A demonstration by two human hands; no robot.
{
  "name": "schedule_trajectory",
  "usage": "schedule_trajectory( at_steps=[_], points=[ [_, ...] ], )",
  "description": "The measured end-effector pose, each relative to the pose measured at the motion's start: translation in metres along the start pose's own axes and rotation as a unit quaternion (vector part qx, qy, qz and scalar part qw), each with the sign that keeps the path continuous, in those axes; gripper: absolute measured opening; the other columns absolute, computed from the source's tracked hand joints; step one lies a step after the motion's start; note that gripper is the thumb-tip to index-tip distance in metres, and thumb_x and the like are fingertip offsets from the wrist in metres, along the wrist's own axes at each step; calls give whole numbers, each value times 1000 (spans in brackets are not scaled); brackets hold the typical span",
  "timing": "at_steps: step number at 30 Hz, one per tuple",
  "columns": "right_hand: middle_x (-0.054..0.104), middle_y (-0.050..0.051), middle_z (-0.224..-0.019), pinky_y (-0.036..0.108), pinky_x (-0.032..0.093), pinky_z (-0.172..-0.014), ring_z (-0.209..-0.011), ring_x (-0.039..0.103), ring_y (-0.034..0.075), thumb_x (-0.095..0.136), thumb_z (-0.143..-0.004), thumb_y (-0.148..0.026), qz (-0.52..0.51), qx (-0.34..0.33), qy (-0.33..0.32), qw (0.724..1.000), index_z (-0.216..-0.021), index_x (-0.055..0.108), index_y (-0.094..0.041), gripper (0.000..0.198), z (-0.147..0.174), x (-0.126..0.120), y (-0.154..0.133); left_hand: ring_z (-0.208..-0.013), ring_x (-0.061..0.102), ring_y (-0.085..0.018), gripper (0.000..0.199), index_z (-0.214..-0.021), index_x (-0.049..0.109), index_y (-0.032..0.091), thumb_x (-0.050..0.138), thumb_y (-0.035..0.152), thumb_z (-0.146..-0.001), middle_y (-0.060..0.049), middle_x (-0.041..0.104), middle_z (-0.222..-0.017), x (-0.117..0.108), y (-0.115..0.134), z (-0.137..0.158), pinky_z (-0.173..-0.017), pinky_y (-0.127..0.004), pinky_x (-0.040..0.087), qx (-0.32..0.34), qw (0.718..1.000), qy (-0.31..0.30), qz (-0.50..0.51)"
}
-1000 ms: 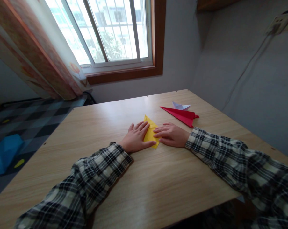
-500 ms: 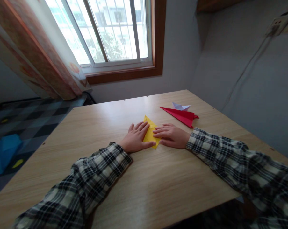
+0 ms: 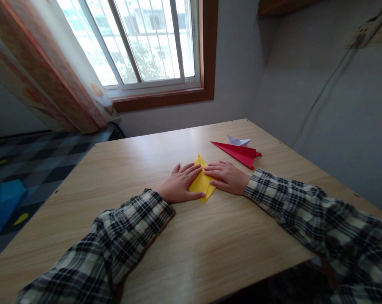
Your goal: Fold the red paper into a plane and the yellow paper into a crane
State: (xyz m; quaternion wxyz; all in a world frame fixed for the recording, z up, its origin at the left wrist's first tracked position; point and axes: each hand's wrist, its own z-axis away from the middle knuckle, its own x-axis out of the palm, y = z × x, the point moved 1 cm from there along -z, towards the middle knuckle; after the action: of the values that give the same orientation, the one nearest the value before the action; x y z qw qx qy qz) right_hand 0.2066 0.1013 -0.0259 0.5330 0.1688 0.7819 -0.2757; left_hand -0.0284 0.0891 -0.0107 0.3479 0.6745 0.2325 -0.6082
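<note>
A folded yellow paper, roughly kite-shaped, lies on the wooden table in front of me. My left hand rests flat with its fingers stretched over the paper's left side, the thumb along its near part. From the right, my right hand lies with outstretched fingers on the paper's right edge. Both palms face down, and the fingertips of the two hands nearly meet near the paper's upper half. Part of the paper is hidden under the fingers.
Behind my right hand lie a red paper plane and a small white paper boat. To the left, a blue folded paper sits on a dark checkered surface. A window and curtain are beyond the table.
The yellow paper has turned slightly, its far tip moving right and its near tip a little left and closer. My right hand has shifted up along its edge; the left hand stays nearly in place.
</note>
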Motion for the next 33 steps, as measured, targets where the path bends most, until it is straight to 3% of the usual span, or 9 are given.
schedule_trajectory(
  at_steps=[16,21,27,33],
  points=[
    [59,14,-141,53,34,-115,-139,45,31,48,-99,-42,25,87,46,995,-130,65,-16,43,-2,1,6,-149,26,-38,95,-154,36,22,53,80,-80,-12,38,-159,-4,2,1,-122,-61,8,31,999,-16,9],
    [60,12,-141,52,35,-116,-138,46,30,45,-98,-30,4,107,51,993,-128,66,-16,39,-2,5,15,-149,26,-39,95,-154,37,22,55,79,-80,-13,37,-160,-3,1,0,-121,-63,10,23,999,-19,16],
    [57,12,-144,52,35,-116,-139,46,27,50,-89,-18,-21,91,66,993,-137,59,-17,49,0,6,16,-144,34,-38,80,-146,49,27,62,71,-81,-11,44,-156,-5,3,3,-119,-65,15,21,999,26,12],
    [61,13,-140,56,38,-113,-137,48,30,51,-92,-20,-16,66,70,995,-124,69,-19,37,0,5,13,-140,41,-33,46,-132,62,28,58,43,-89,-8,53,-148,-8,3,6,-119,-63,20,34,997,63,22]
  ],
)
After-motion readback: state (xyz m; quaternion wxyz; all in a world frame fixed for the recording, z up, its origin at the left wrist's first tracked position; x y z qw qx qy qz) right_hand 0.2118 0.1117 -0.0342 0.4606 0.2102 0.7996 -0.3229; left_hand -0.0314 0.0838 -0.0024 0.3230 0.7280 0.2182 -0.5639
